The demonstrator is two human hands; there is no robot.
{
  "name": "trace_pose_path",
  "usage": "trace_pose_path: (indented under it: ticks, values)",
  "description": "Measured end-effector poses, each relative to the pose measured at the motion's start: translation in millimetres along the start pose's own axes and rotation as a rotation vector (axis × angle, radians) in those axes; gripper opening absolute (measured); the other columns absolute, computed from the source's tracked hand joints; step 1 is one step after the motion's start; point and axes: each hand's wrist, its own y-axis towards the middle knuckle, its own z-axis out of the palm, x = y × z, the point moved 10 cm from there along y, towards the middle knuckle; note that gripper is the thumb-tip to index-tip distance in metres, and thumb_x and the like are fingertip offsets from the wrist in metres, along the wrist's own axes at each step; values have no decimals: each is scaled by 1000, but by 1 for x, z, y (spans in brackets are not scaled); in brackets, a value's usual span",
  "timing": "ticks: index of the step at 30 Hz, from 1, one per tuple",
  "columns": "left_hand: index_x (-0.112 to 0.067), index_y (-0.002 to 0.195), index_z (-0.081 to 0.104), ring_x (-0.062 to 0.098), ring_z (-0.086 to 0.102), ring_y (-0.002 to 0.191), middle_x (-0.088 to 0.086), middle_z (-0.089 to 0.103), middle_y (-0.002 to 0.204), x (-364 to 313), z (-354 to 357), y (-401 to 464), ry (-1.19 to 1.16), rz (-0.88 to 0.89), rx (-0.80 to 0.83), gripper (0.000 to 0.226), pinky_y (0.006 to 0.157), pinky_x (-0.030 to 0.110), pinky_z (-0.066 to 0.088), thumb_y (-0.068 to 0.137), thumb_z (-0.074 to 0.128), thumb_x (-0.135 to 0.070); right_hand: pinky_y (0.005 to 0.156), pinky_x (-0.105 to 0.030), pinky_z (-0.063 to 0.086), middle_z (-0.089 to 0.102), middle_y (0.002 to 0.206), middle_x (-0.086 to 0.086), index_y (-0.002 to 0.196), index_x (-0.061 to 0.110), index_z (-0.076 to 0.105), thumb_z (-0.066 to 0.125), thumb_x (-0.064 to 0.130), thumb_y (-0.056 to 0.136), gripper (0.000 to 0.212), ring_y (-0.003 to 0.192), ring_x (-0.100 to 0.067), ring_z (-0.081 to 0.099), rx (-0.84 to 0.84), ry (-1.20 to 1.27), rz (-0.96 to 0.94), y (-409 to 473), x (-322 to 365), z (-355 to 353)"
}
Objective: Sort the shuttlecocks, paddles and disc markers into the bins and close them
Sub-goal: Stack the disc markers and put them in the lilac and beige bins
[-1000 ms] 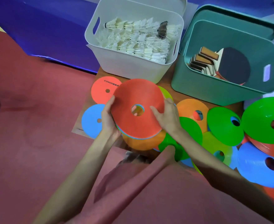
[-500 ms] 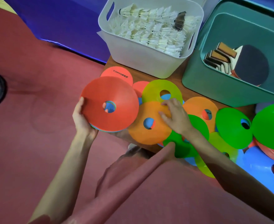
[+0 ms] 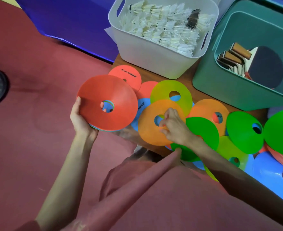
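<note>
Head view, left hand: my left hand (image 3: 80, 120) grips a stack of discs (image 3: 107, 104) by its left rim, thumb on top, fingers curled underneath. The top disc is red; blue and green edges show beneath it. The stack hangs off the bench's left edge, above the red floor.

Head view, right hand: my right hand (image 3: 174, 127) sits on the orange disc (image 3: 150, 129), with fingertips curled into the rim of its centre hole. I read this as a pinch grip on that disc.

Head view, key relation: the orange disc lies just right of the held stack, their rims nearly touching. A round disc has no long axis; the centre hole is the reference. The right hand is the nearer one and is already on it. My judgement: the next move carries the orange disc left and onto the stack, holes aligned.

Head view, overlap: the orange disc lies over a yellow-green disc (image 3: 170, 92) and a blue disc (image 3: 141, 107). A bright green disc (image 3: 202, 132) sits under my right wrist. Lifting may drag these.

Head view, remaining discs: more discs lie loose to the right on the bench (image 3: 194, 84), so sorting looks unfinished.

Head view, bins: the white bin (image 3: 154, 59) holds shuttlecocks (image 3: 167, 29); the teal bin (image 3: 229, 87) holds paddles (image 3: 262, 67). Both are open. No bin for discs is in view.
</note>
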Motion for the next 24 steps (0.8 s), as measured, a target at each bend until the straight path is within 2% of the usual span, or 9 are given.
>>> trace_pose_path:
  ticks: [4, 7, 9, 11, 15, 17, 20, 22, 24]
  values:
    - [-18, 102, 74, 24, 68, 103, 6, 71, 112, -3, 9, 0, 6, -12, 18, 35, 81, 34, 54, 96, 44, -35, 87, -27, 29, 42, 98, -8, 91, 4, 59, 54, 27, 82, 25, 98, -22, 42, -243, 317, 148, -12, -25, -63]
    - [-17, 115, 67, 22, 68, 102, 4, 71, 111, 2, 24, -3, 68, -32, 59, 34, 80, 32, 54, 96, 44, -34, 72, -27, 25, 41, 79, 0, 77, 17, 45, 38, 46, 83, 31, 81, -15, 37, -431, 525, 303, -32, -45, -111]
    - [-16, 119, 63, 22, 67, 103, 4, 71, 113, 10, 37, -7, 102, -59, 98, 35, 81, 31, 54, 96, 45, -34, 63, -31, 26, 33, 70, 3, 72, 21, 34, 41, 62, 77, 42, 69, -13, 33, -484, 663, 419, -47, -61, -125]
    - [-15, 121, 62, 22, 67, 104, 4, 70, 115, 19, 50, -12, 121, -82, 120, 36, 83, 32, 54, 95, 46, -34, 61, -31, 29, 34, 71, 4, 82, 17, 37, 50, 72, 64, 59, 64, -9, 33, -502, 736, 494, -60, -73, -132]
    - [-14, 111, 70, 25, 67, 101, 8, 70, 113, 42, 79, -24, 162, -135, 167, 34, 90, 36, 52, 93, 51, -35, 65, -30, 39, 47, 87, 1, 102, 10, 42, 72, 70, 50, 85, 76, -9, 45, -504, 761, 575, -83, -92, -137]
    - [-17, 93, 77, 22, 69, 91, 5, 73, 103, 53, 93, -33, 176, -164, 198, 32, 84, 33, 55, 93, 51, -35, 61, -25, 39, 51, 92, 1, 104, 14, 48, 70, 58, 53, 71, 76, -10, 47, -520, 920, 570, -91, -100, -133]
    - [-13, 115, 69, 25, 65, 107, 8, 69, 115, 68, 111, -44, 188, -192, 223, 36, 95, 38, 50, 93, 52, -35, 50, -18, 38, 56, 106, -1, 104, 5, 62, 48, 35, 65, 51, 74, -9, 48, -756, 1262, 578, -111, -119, -133]
    - [-11, 125, 63, 25, 62, 113, 7, 67, 121, 77, 121, -53, 195, -196, 239, 41, 99, 38, 48, 93, 52, -34, 46, -24, 40, 61, 93, -4, 105, -8, 63, 44, 19, 75, 44, 65, -9, 50, -905, 1359, 672, -128, -131, -130]
    - [-12, 119, 66, 22, 66, 106, 6, 69, 116, 86, 131, -64, 217, -206, 262, 35, 91, 35, 51, 94, 52, -33, 48, -23, 45, 60, 80, -4, 94, -5, 64, 51, 12, 87, 23, 57, -2, 51, -997, 1303, 782, -142, -143, -124]
